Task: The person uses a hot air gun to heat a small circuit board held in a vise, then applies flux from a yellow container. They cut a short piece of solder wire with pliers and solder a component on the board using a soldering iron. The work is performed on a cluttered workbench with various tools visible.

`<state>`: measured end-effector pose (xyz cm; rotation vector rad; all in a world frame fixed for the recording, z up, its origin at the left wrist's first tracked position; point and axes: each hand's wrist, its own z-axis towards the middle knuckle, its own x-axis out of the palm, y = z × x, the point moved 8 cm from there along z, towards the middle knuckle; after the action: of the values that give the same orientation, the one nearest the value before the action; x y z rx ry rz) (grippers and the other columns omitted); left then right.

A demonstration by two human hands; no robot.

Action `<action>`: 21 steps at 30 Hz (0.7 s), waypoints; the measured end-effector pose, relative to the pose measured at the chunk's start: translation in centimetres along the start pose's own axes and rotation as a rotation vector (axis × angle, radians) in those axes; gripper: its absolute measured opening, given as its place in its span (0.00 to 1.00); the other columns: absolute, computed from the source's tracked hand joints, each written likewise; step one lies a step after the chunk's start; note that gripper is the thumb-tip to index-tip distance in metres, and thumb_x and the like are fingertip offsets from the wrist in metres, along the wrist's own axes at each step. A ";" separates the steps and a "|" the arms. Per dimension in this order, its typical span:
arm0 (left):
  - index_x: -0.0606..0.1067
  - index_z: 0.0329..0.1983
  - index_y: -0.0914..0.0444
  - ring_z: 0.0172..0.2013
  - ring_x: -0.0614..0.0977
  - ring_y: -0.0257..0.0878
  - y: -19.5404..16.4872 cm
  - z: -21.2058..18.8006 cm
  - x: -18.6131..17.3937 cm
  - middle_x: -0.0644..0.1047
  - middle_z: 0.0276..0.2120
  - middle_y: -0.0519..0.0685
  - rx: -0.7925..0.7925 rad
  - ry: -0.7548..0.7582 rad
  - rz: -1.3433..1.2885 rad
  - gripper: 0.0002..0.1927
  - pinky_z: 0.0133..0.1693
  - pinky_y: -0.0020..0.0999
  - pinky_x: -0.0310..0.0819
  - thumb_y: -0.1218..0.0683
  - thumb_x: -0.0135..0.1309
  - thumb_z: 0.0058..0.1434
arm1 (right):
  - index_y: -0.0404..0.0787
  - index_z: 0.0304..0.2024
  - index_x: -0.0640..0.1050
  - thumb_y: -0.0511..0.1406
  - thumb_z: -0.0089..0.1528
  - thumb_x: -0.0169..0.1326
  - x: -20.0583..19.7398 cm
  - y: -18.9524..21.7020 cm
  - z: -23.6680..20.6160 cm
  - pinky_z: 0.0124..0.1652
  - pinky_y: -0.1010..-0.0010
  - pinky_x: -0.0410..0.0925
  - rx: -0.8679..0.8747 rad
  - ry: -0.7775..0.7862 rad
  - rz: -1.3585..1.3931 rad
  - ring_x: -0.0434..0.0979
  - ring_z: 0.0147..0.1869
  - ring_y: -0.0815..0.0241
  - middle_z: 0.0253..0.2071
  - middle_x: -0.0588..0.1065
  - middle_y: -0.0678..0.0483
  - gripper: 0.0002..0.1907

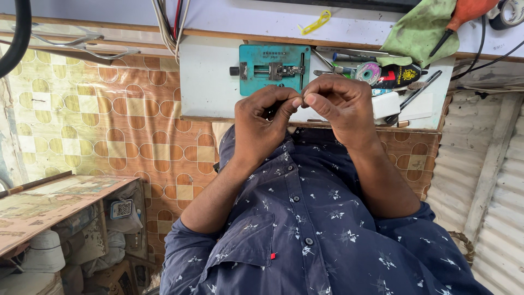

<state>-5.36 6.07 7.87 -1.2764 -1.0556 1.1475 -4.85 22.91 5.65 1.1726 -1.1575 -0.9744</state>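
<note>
Pinching together at thumb and forefinger, the left hand [261, 127] and the right hand [341, 106] meet tip to tip just above the near edge of a white work board [210, 82]. Both hands are curled closed, the remaining fingers folded in toward the palms. Whatever sits between the fingertips is too small and too hidden to identify; only a dark sliver shows below the left thumb, and I cannot tell what it is.

Directly behind the hands, on the white board, lies a teal circuit-board holder [274, 68] with a metal sliding clamp across its middle and a black knob at its left side. To the right of it, near the right hand, a cluster of tools rests: tweezers and a thin screwdriver [349, 53], a small spool of solder wire [368, 71], a black-and-yellow tube [401, 74] and a white block [386, 104].

Farther out, a green cloth [420, 30] lies bunched on the bench top with an orange-handled tool [464, 13] on it. A yellow plastic clip [315, 22] lies on the pale surface beyond the holder, and a bundle of cables [169, 27] hangs down at the left. The person's dark blue patterned shirt [305, 218] fills the lower view, over a tiled-pattern floor covering [109, 125].
</note>
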 end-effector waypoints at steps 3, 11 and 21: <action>0.82 0.41 0.64 0.31 0.80 0.27 0.3 0.0 0.2 0.81 0.32 0.45 -0.006 0.005 -0.016 0.04 0.31 0.23 0.74 0.58 0.62 0.67 | 0.32 0.43 0.81 0.32 0.70 0.60 0.4 0.4 0.2 0.46 0.74 0.74 -0.043 -0.034 0.048 0.79 0.44 0.65 0.39 0.79 0.52 0.06; 0.83 0.46 0.65 0.36 0.81 0.28 2.8 0.4 0.0 0.83 0.35 0.45 -0.094 0.025 -0.092 0.07 0.39 0.23 0.77 0.58 0.62 0.69 | 0.35 0.47 0.82 0.44 0.73 0.54 -4.1 -1.9 -0.2 0.41 0.70 0.74 0.008 -0.177 -0.015 0.79 0.38 0.64 0.37 0.79 0.52 0.18; 0.84 0.45 0.62 0.31 0.80 0.28 1.0 0.4 -3.5 0.84 0.36 0.47 0.044 -0.098 0.192 0.07 0.33 0.22 0.73 0.59 0.64 0.65 | 0.34 0.41 0.77 0.41 0.80 0.51 -32.4 4.3 1.4 0.39 0.69 0.67 -0.183 -0.780 -0.509 0.74 0.37 0.59 0.37 0.76 0.49 0.18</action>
<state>-6.32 2.61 7.09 -1.3187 -0.9892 1.3837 -11.68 54.89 4.98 0.9698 -1.3392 -2.0030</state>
